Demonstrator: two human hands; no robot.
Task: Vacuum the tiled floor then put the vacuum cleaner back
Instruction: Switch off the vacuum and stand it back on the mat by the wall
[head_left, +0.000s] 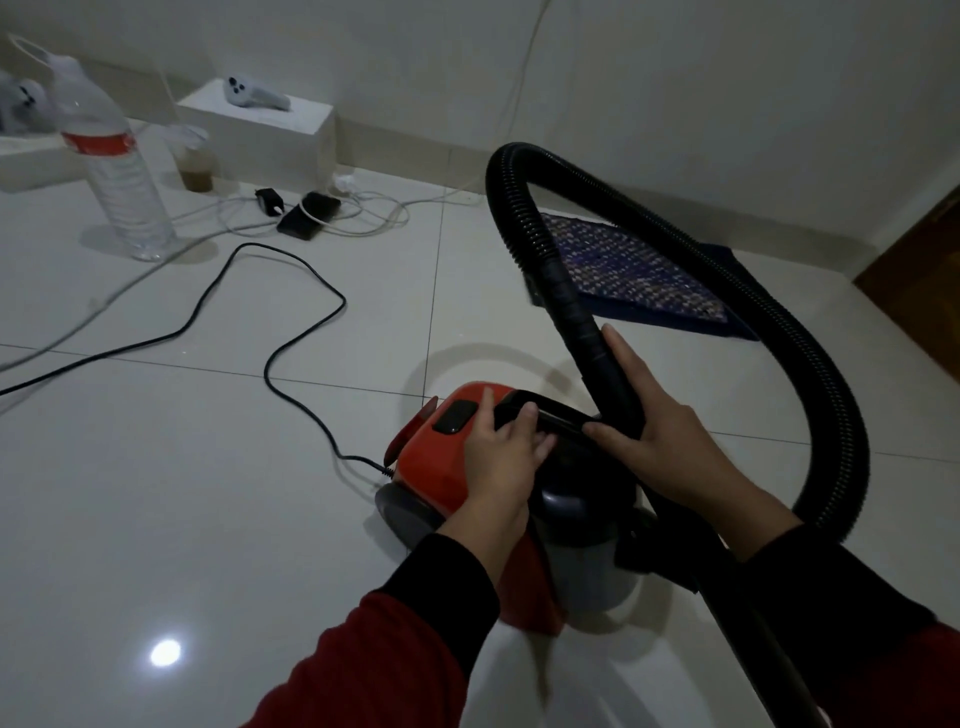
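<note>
A small red and black vacuum cleaner (431, 457) stands on the white tiled floor (182, 493) in front of me. My left hand (498, 457) lies on its top, fingers curled over the black carry handle (550, 413) beside a dark button. My right hand (660, 436) grips the black wand (587, 332) just to the right of the handle. From the wand a ribbed black hose (779, 312) loops up, over and down to the right. The black power cord (306, 338) runs from the vacuum's rear across the floor to the left.
A clear plastic bottle (124, 176) stands at the left, near a cup (197, 171), phones and white cables (311, 213). A white box (260, 130) holding a controller sits by the wall. A blue patterned mat (634, 270) lies behind the hose. A wooden door (924, 270) is at the right.
</note>
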